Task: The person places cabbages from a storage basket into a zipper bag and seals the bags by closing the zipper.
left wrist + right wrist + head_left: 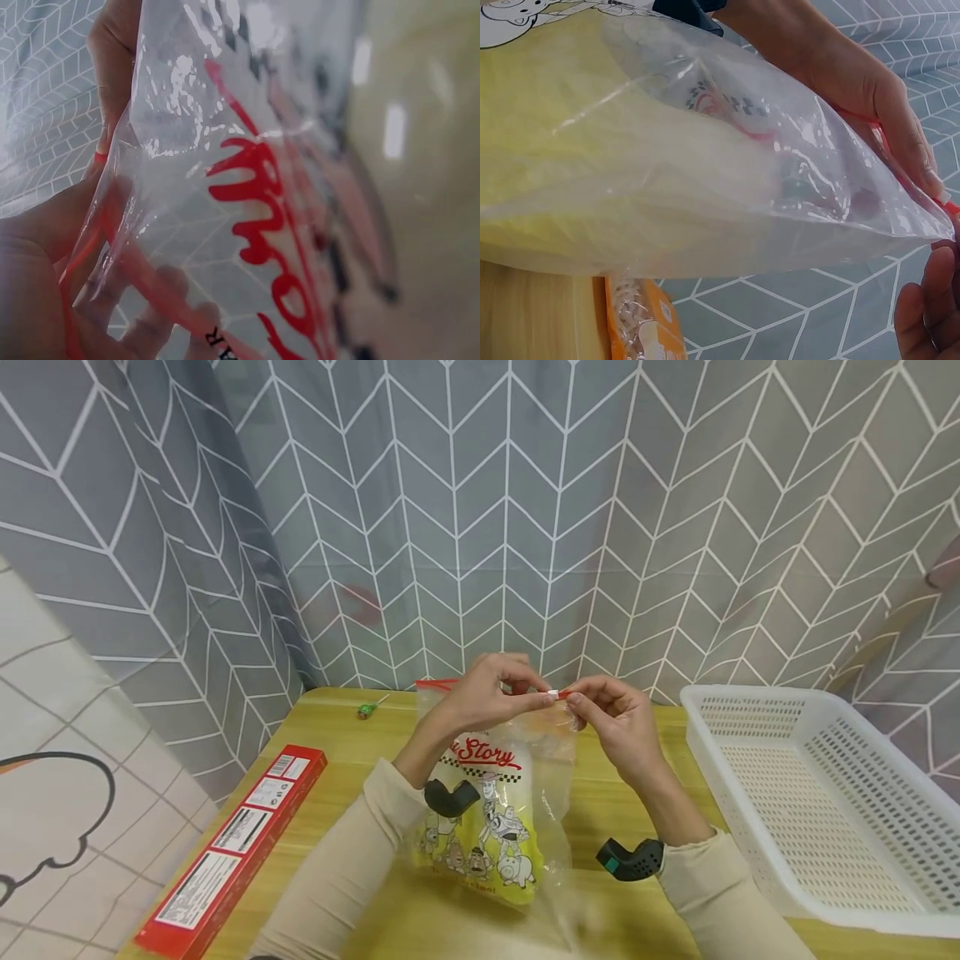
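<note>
Hands at the centre of the frame work the red zip strip of a clear printed bag [491,793], held upright above the yellow table [600,793]; near the lower edge, two cream sleeves and black wrist mounts frame the bag's cartoon panel; higher up, the left hand [487,693] pinches the strip between thumb and fingertips, and the right hand [611,714] pinches its white slider end just beside it. Sealing well likely means keeping the strip taut and level, running the pinch along without wrinkling the film. A red box [232,847] lies lower left; a white basket [825,793] sits right; a small green sweet [366,711] rests near the grey curtain [480,510] behind.
</note>
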Available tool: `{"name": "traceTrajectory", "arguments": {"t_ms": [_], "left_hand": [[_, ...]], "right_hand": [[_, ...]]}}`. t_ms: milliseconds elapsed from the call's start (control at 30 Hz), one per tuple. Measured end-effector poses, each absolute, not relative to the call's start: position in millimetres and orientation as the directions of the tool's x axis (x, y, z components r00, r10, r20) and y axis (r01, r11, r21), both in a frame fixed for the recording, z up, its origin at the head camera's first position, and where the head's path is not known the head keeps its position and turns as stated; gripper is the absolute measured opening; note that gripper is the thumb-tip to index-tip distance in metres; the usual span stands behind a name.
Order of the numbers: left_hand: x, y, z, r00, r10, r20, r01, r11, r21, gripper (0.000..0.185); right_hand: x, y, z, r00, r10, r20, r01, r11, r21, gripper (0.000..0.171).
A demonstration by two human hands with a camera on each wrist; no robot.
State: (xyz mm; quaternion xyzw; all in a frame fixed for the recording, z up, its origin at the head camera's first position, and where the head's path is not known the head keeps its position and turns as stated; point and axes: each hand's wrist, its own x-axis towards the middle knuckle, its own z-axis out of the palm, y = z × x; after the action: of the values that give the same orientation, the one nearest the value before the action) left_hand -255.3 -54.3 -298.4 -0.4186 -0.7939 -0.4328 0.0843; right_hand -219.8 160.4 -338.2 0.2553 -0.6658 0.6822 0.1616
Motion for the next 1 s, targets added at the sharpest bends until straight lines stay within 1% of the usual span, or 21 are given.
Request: {"name": "traceTrajectory", "arguments": {"t_ms": [133,267,467,633,800,1000], "left_hand": [[-254.5,-53.5,-298.9,-0.635,0.590,0.499,0.736,0.265,0.623,0.011],[-251.9,-52.2,-300.2,-0.655,0.588,0.475,0.719,0.292,0.630,0.011],[-249.1,-47.4,-300.8,-0.683,0.596,0.422,0.686,0.326,0.650,0.013],[-248.3,-44.5,-299.3,-0.670,0.600,0.437,0.711,0.350,0.610,0.012],[-248.9,-43.1,-299.4,-0.653,0.605,0.455,0.730,0.344,0.590,0.011],[-250.0,-44.5,-301.3,-0.652,0.608,0.453,0.732,0.350,0.584,0.011]], "right_hand": [[-220.2,162.9,-339.2,-0.810,-0.130,0.572,-0.569,-0.067,-0.820,0.005],[-220.7,165.0,-340.8,-0.809,-0.154,0.568,-0.564,-0.073,-0.823,0.006],[-220.5,166.7,-342.9,-0.821,-0.152,0.550,-0.544,-0.084,-0.835,0.005],[-219.6,167.3,-342.1,-0.823,-0.163,0.544,-0.542,-0.060,-0.838,0.006],[-219.2,169.1,-345.4,-0.816,-0.160,0.556,-0.551,-0.077,-0.831,0.004],[-217.6,172.5,-348.7,-0.830,-0.111,0.547,-0.537,-0.112,-0.836,0.014]]}}
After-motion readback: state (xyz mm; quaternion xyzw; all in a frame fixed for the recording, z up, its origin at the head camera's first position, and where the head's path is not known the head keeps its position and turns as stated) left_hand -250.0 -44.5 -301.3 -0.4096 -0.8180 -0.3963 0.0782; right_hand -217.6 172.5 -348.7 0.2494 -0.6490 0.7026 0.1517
